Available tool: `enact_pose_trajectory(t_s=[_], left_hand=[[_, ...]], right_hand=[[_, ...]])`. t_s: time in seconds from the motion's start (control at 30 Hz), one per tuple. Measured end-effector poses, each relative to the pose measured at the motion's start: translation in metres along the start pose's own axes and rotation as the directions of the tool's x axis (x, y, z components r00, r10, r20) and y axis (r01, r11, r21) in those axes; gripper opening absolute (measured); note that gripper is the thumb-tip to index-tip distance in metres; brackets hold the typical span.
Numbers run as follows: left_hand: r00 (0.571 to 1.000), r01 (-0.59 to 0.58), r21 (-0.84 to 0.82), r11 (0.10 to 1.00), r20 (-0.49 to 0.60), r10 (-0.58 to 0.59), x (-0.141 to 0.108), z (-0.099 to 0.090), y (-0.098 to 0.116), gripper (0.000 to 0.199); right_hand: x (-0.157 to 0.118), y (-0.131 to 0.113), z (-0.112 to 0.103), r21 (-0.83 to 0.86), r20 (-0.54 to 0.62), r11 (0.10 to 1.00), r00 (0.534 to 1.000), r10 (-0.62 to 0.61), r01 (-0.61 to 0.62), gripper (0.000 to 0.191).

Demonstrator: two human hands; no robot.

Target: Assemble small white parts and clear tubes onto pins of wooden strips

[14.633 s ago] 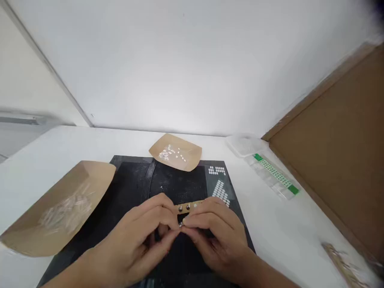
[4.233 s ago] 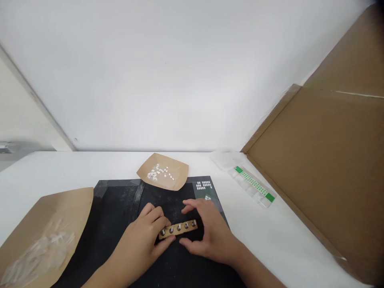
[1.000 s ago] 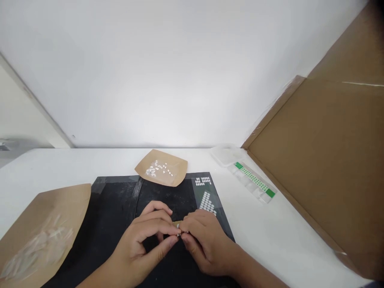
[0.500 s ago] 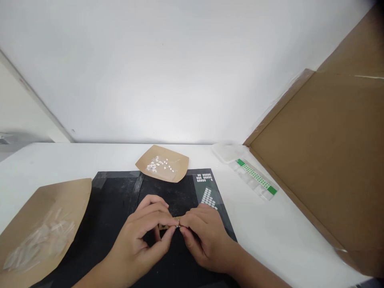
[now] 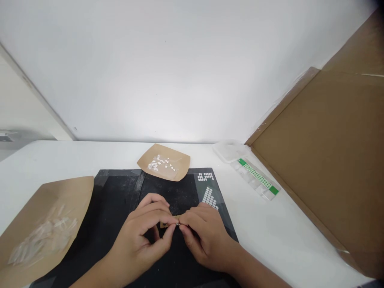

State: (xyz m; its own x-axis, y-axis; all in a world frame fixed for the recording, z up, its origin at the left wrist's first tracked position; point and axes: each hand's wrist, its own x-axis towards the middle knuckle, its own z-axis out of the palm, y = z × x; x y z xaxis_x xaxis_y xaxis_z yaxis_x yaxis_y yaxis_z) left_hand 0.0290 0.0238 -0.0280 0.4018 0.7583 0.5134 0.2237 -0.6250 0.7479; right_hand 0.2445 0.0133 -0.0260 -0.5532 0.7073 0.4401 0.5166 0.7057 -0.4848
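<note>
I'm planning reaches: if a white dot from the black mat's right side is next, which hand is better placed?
Probably the right hand: it is close to those white dots, while the left hand is farther off. Both, though, meet at a tiny shiny piece.

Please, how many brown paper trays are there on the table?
2. The left tray holds clear strips and runs out of the picture; the far tray, with small white pieces, is at the far edge of the black mat. No other shows.
</note>
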Motion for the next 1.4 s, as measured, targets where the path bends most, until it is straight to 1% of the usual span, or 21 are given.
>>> enact_pose_trajectory(t_s=[0.27,0.4,0.6,0.67,0.77,0.93,1.07,1.23,1.4], left_hand=[[0.999,0.033,-0.028,0.999,-0.024,-0.034,-0.001,0.001,0.001,0.021],[0.998,0.055,-0.052,0.997,0.011,-0.054,0.001,-0.001,0.001,0.020],[0.988,0.146,-0.140,0.979,0.063,-0.139,0.003,-0.005,0.002,0.017],[0.975,0.218,-0.207,0.954,0.079,-0.206,0.001,-0.003,0.001,0.015],[0.943,0.333,-0.327,0.884,0.123,-0.309,-0.003,0.000,-0.001,0.017],[0.905,0.425,-0.424,0.800,0.187,-0.382,-0.007,0.001,-0.003,0.020],[0.881,0.473,-0.449,0.758,0.225,-0.416,-0.008,-0.001,-0.004,0.022],[0.860,0.510,-0.453,0.731,0.258,-0.440,-0.010,-0.003,-0.005,0.020],[0.823,0.567,-0.405,0.717,0.295,-0.485,-0.006,-0.006,-0.001,0.023]], right_hand=[[-0.001,0.001,0.004,0.015,0.011,1.000,1.000,0.001,-0.002,0.015],[-0.001,0.001,0.003,0.039,0.021,0.999,1.000,-0.006,0.005,0.015],[-0.002,0.000,-0.001,0.117,0.040,0.992,0.998,0.040,-0.044,0.018],[-0.002,-0.001,-0.002,0.153,0.053,0.986,0.997,0.063,-0.070,0.019],[-0.002,-0.001,-0.003,0.196,0.069,0.976,0.994,0.082,-0.094,0.020],[-0.001,-0.001,-0.004,0.236,0.054,0.966,0.994,0.092,-0.102,0.022],[-0.001,0.000,-0.003,0.242,0.057,0.966,0.995,0.084,-0.096,0.023],[-0.002,0.003,-0.002,0.227,0.058,0.970,0.995,0.079,-0.090,0.022],[-0.004,0.003,-0.001,0.221,0.045,0.972,0.997,0.066,-0.074,0.020]])
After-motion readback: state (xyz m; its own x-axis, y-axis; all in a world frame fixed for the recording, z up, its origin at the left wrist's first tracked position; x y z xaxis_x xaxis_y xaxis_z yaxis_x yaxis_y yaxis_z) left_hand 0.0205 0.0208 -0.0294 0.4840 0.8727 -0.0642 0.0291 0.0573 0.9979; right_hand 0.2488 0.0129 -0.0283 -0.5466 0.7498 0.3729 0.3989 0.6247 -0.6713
